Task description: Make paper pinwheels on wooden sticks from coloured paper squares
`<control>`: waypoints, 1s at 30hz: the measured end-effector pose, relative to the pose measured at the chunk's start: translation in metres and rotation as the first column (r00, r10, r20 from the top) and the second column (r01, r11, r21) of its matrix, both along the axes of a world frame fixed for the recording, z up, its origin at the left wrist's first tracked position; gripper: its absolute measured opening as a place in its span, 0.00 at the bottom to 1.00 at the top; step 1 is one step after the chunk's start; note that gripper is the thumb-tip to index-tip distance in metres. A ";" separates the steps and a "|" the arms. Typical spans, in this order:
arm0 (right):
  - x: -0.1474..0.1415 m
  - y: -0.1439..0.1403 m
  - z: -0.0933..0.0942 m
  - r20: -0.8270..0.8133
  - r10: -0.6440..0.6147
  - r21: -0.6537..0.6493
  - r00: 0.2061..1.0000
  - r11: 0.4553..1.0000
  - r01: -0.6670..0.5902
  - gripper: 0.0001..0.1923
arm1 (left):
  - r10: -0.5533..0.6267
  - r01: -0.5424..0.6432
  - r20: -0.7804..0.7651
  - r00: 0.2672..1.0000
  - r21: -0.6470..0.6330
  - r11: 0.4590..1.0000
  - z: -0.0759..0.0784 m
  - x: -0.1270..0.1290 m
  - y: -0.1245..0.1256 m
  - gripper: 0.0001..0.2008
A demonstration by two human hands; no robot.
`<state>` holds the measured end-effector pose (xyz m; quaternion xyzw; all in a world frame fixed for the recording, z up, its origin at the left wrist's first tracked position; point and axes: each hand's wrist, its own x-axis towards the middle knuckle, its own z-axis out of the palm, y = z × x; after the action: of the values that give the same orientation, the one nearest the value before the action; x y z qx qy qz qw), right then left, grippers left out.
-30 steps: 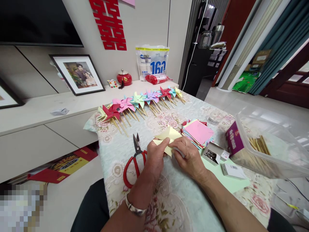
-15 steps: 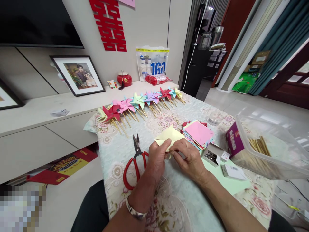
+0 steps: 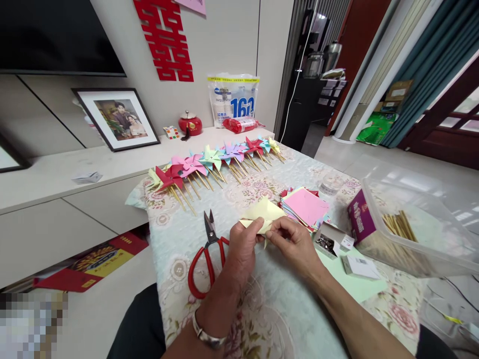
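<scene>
My left hand [image 3: 244, 244] and my right hand [image 3: 295, 245] meet over the table and both pinch a pale yellow paper square [image 3: 264, 212] with its corners folded toward the middle. The paper sticks out above my fingers; its lower part is hidden behind them. Red-handled scissors [image 3: 206, 254] lie just left of my left hand. A stack of coloured paper squares [image 3: 306, 207], pink on top, sits right beside the paper. A small open box of pins [image 3: 328, 242] lies next to my right hand.
A row of finished paper pinwheels [image 3: 213, 162] on wooden sticks lies along the far table edge. A clear plastic tub [image 3: 419, 224] holds wooden sticks at the right, with a purple box [image 3: 359, 222] against it. The floral tablecloth [image 3: 269, 309] covers the table. A low cabinet [image 3: 75, 199] stands to the left.
The paper's flaps have been gathered closer to the middle, and my fingers have shifted on it. The view has drifted slightly; the hands stay in the same place.
</scene>
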<state>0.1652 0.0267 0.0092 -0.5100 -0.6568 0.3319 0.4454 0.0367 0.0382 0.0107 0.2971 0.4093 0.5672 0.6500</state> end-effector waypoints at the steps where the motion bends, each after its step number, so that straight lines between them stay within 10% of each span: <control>1: 0.000 0.000 0.000 -0.025 -0.004 -0.033 1.000 0.999 0.003 0.09 | -0.007 0.007 0.000 1.000 0.002 1.000 0.000 0.001 0.000 0.10; 30: 0.005 0.006 0.000 -0.130 -0.113 -0.300 0.985 0.951 0.070 0.10 | -0.007 0.010 -0.132 0.991 0.022 1.000 -0.010 0.009 -0.003 0.09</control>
<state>0.1701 0.0326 0.0096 -0.5750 -0.5414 0.4414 0.4259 0.0456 0.0354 0.0009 0.3430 0.4438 0.5480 0.6205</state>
